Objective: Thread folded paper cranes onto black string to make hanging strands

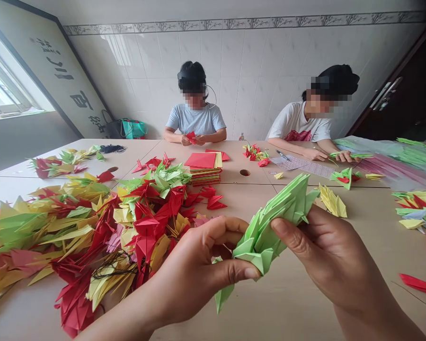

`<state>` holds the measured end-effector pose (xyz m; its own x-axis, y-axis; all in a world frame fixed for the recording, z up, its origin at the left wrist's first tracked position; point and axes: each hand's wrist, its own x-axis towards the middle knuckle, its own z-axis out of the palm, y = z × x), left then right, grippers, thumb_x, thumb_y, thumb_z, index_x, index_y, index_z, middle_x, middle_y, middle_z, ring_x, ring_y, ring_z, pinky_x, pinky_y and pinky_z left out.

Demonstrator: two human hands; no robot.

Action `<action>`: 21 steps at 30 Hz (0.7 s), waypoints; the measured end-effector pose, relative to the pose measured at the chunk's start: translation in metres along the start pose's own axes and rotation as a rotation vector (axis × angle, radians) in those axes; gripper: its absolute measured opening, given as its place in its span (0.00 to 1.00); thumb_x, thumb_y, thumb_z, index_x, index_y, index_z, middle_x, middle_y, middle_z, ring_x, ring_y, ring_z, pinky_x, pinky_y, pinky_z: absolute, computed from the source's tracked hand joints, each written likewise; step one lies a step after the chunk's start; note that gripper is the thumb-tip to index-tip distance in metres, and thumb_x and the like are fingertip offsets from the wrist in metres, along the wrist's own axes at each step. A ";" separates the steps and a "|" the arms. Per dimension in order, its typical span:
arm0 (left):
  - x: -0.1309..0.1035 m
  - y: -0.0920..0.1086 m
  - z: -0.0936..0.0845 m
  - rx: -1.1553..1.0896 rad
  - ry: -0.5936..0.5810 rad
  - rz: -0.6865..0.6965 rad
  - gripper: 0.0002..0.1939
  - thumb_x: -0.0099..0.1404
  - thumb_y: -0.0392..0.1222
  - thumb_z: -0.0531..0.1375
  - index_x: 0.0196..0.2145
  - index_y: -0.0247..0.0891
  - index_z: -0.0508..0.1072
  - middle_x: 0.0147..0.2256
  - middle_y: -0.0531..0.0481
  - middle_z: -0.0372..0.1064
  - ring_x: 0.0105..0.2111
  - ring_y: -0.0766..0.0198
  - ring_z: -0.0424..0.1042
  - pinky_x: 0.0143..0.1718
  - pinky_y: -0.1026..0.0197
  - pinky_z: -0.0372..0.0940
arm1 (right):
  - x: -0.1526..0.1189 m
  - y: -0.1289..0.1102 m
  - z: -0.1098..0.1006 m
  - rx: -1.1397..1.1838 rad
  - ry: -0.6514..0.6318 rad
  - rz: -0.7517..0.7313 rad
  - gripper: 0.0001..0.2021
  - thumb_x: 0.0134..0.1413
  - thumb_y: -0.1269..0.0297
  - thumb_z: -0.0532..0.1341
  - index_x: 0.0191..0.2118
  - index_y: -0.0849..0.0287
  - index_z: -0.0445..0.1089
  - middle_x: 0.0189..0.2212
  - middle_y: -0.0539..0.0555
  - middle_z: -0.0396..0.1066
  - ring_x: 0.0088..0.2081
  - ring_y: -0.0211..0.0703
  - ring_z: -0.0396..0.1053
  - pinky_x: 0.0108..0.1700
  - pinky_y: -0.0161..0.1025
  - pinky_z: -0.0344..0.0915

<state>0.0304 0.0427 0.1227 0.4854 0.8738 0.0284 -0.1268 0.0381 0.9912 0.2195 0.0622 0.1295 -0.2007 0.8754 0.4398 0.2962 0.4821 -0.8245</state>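
White tiled wall, daylit window, dark door, beige tables.

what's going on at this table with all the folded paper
A person holds a string of stacked green paper cranes above the table with both hands: the left hand pinches its lower end, the right hand grips the middle. A big pile of red, yellow and green cranes lies to the left. Across the table, one person folds red paper and another handles green strips.

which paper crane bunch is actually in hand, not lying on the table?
The all-green stack of cranes, pinched between left hand and right hand. The big mixed red-yellow-green pile and small yellow bunch lie on the table.
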 end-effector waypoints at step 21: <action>0.002 -0.009 0.003 -0.070 0.174 0.042 0.18 0.59 0.40 0.64 0.46 0.44 0.65 0.29 0.54 0.68 0.31 0.68 0.67 0.32 0.67 0.62 | 0.001 0.003 0.007 0.268 -0.266 0.231 0.15 0.49 0.51 0.65 0.39 0.54 0.67 0.29 0.49 0.70 0.31 0.40 0.68 0.30 0.34 0.67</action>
<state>0.0357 0.0429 0.1140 0.3221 0.9458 0.0404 -0.2063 0.0285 0.9781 0.2137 0.0638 0.1253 -0.4012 0.9027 0.1554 0.1160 0.2184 -0.9689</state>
